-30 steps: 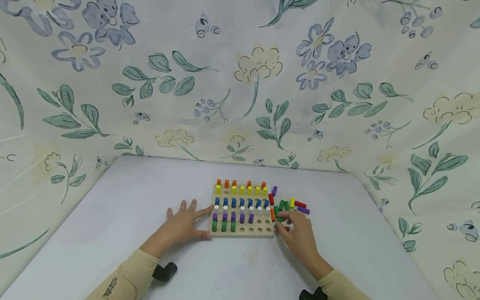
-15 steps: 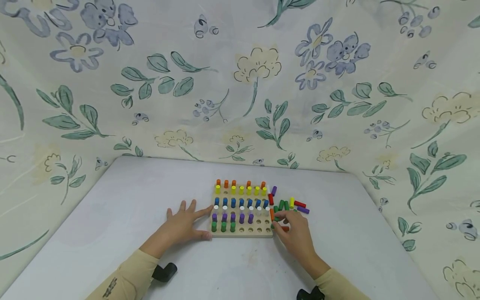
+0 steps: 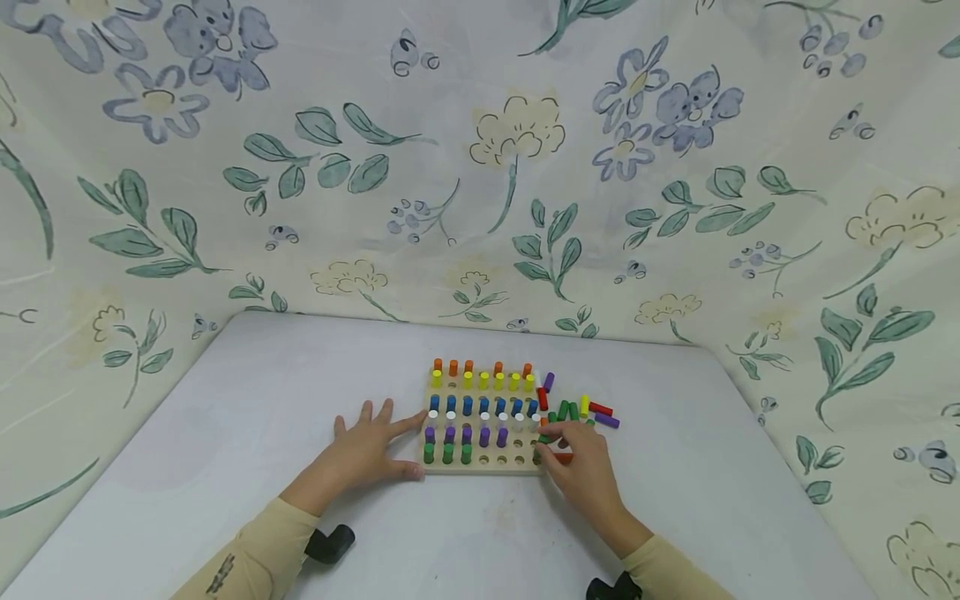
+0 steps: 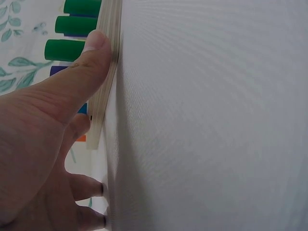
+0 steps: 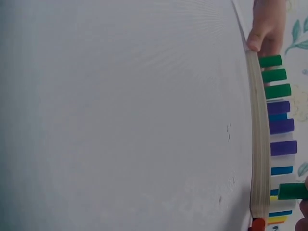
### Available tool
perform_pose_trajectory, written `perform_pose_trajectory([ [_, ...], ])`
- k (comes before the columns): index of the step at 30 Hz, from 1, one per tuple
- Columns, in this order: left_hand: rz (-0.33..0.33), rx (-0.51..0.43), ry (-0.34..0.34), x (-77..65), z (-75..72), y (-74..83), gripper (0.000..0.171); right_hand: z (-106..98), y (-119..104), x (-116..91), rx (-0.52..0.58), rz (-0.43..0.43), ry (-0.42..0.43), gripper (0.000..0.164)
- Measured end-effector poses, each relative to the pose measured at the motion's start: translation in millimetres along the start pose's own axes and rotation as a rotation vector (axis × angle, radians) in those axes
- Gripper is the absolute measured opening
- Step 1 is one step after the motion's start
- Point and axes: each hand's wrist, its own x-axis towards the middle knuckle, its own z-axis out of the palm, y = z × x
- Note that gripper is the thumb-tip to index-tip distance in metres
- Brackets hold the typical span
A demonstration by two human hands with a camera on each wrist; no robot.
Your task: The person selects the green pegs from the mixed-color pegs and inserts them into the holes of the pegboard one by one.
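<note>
A wooden peg board (image 3: 483,471) stands on the white table with rows of orange, yellow, blue, white, purple and green pegs upright in it. My left hand (image 3: 367,450) rests spread at the board's left side, its thumb (image 4: 96,45) against the edge close to three standing green pegs (image 4: 65,49). Over the board's near right corner, my right hand (image 3: 592,471) pinches a green peg (image 5: 292,191) between thumb and fingers. That peg is above the board's surface in the right wrist view, near several bare holes in the two nearest rows.
Loose pegs lie right of the board: green pegs (image 3: 567,410), a yellow one (image 3: 584,406), a red one (image 3: 601,408) and purple ones (image 3: 607,421). A red peg (image 3: 563,457) lies under my right hand. Floral cloth (image 3: 450,275) hangs behind the table (image 3: 337,350).
My right hand has moved left from the loose pegs to the board's near right corner, carrying the green peg. My left hand has stayed in place.
</note>
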Motion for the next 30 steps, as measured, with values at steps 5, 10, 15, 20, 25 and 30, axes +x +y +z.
perform_pose_trajectory([
  [5,-0.005,-0.002,-0.006,-0.1,0.1,-0.4,0.094,2.2,-4.0,0.2,0.005,-0.015,0.002,0.023],
  [10,-0.011,-0.007,-0.002,0.8,0.1,0.4,0.095,5.0,-5.3,1.0,0.016,-0.027,0.009,0.023],
  [15,-0.009,0.004,0.003,1.4,0.5,0.5,0.095,7.2,-6.4,1.0,0.015,-0.041,0.016,0.023],
  [20,-0.009,0.005,0.004,1.5,0.1,0.5,0.095,8.9,-7.9,1.3,0.027,-0.048,0.006,0.022],
  [25,-0.009,0.002,0.001,1.2,1.0,-0.5,0.095,11.7,-9.2,1.9,0.043,-0.054,0.000,0.023],
  [30,-0.005,0.006,0.001,0.9,1.2,-0.7,0.095,14.3,-11.6,2.6,0.048,-0.074,-0.003,0.022],
])
